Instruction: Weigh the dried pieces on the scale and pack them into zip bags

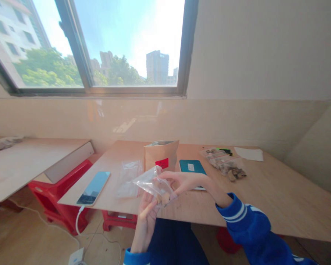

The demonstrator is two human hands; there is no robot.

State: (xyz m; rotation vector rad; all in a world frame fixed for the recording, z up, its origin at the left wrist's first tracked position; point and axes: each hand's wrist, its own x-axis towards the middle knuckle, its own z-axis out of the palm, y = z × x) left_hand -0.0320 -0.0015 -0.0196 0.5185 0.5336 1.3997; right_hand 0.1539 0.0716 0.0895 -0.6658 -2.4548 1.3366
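Note:
My left hand (146, 217) and my right hand (182, 182) both hold a small clear plastic bag (151, 184) with brown pieces in its lower corner, above the table's near edge. The left hand grips it from below, the right hand pinches it from the right side. Behind the bag stands an open brown paper pouch (161, 154) with a red label. A stack of empty clear bags (128, 176) lies flat to the left of the hands.
On the wooden table (278, 198) lie a smartphone (94, 187) on a white cable, a teal device (192, 167), filled clear bags (226, 163) and a white paper (248, 154). Red stools (60, 187) stand under the table; a second table (22, 165) is left.

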